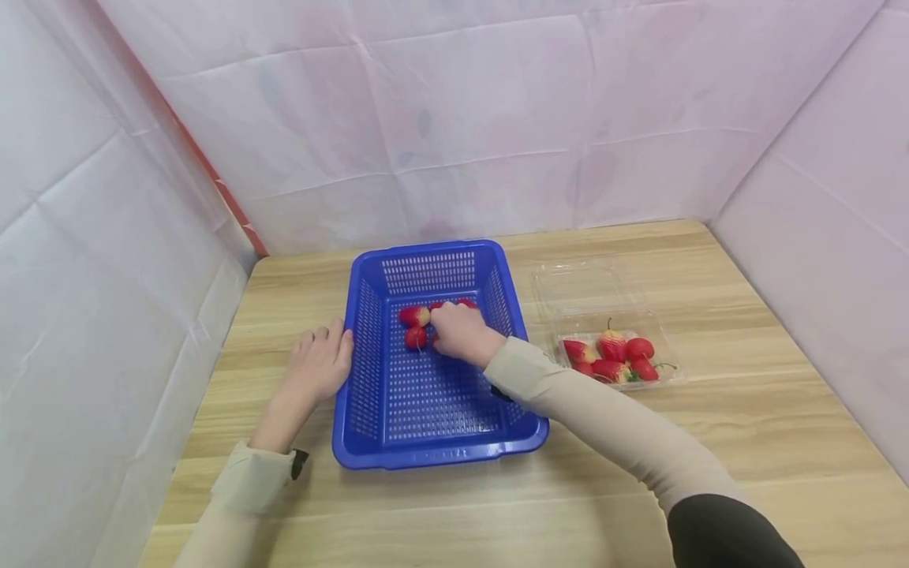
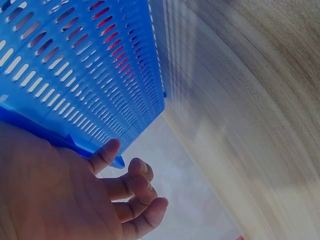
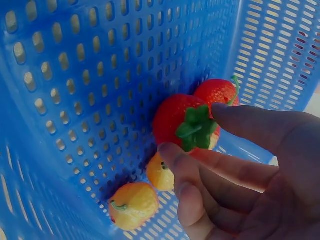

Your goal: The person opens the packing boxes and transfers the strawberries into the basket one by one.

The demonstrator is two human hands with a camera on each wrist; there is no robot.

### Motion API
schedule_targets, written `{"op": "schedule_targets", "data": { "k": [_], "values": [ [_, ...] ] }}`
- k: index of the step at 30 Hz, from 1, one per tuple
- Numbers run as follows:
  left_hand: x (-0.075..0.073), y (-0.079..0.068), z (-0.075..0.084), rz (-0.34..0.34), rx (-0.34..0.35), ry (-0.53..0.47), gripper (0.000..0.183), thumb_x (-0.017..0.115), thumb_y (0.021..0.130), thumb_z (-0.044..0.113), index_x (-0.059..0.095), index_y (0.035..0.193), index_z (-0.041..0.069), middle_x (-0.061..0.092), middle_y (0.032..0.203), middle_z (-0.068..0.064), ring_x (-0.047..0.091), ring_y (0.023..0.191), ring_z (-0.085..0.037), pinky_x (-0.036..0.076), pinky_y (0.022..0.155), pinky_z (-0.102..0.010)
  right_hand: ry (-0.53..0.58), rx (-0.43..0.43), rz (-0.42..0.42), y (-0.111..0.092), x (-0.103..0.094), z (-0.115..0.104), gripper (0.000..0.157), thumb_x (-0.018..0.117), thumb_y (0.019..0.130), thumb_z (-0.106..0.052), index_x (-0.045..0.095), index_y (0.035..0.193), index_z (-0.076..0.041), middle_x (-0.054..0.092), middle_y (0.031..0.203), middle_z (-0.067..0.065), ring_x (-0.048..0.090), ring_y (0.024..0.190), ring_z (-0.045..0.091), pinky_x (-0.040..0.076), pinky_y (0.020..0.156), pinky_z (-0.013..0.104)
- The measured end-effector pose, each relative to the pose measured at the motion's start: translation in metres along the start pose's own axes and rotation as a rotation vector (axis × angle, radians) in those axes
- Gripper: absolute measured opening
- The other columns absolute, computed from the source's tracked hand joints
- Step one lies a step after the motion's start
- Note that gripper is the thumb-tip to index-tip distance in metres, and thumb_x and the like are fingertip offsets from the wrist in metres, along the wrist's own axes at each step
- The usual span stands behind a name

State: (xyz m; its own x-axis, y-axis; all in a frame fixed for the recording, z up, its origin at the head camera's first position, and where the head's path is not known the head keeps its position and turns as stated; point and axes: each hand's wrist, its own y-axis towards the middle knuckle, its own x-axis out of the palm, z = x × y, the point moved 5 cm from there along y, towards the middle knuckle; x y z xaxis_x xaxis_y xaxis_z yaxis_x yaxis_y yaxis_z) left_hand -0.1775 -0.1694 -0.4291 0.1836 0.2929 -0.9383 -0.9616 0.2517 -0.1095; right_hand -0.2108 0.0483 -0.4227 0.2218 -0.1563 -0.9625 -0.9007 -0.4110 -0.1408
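My right hand (image 1: 465, 331) reaches into a blue perforated basket (image 1: 440, 454). In the right wrist view, its thumb and fingers pinch a red strawberry (image 3: 172, 117) with a green leafy cap, low over the basket floor. Close by lie another red fruit (image 3: 212, 90) with a green stem and two yellow-topped fruits (image 3: 134, 205). From the head view, a red-and-yellow strawberry (image 1: 412, 316) and a round red fruit (image 1: 415, 338) show left of that hand, which partly hides others. My left hand (image 1: 323, 363) rests against the basket's left rim, fingers loosely bent in the left wrist view.
Right of the basket sits a clear plastic box (image 1: 656, 323), lid (image 1: 585, 284) folded back, with several red fruits (image 1: 611, 347) in it. Everything stands on a wood-grain table (image 1: 753, 410). White sheeting (image 1: 490, 118) encloses the back and both sides.
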Motion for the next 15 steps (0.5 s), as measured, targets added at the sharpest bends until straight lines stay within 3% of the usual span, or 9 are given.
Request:
{"op": "schedule_targets", "data": {
  "k": [8, 15],
  "values": [
    [-0.001, 0.0, 0.001, -0.002, -0.004, -0.007, 0.045, 0.014, 0.107, 0.039, 0.043, 0.115, 0.006, 0.053, 0.096, -0.016, 0.045, 0.085, -0.033, 0.036, 0.073, -0.044, 0.147, 0.05, -0.011, -0.004, -0.019, 0.002, 0.016, 0.072, 0.09, -0.018, 0.063, 0.08, -0.008, 0.052, 0.066, 0.001, 0.052, 0.058, 0.015, 0.046, 0.05, 0.028],
    [0.0, 0.0, 0.0, 0.0, -0.007, -0.003, 0.047, 0.014, 0.107, 0.04, 0.044, 0.118, 0.005, 0.054, 0.102, -0.019, 0.046, 0.088, -0.035, 0.037, 0.075, -0.046, 0.197, 0.055, 0.024, -0.016, -0.051, 0.004, 0.014, 0.071, 0.09, -0.019, 0.066, 0.085, -0.006, 0.053, 0.069, 0.001, 0.05, 0.06, 0.016, 0.041, 0.05, 0.029]
  ]
}}
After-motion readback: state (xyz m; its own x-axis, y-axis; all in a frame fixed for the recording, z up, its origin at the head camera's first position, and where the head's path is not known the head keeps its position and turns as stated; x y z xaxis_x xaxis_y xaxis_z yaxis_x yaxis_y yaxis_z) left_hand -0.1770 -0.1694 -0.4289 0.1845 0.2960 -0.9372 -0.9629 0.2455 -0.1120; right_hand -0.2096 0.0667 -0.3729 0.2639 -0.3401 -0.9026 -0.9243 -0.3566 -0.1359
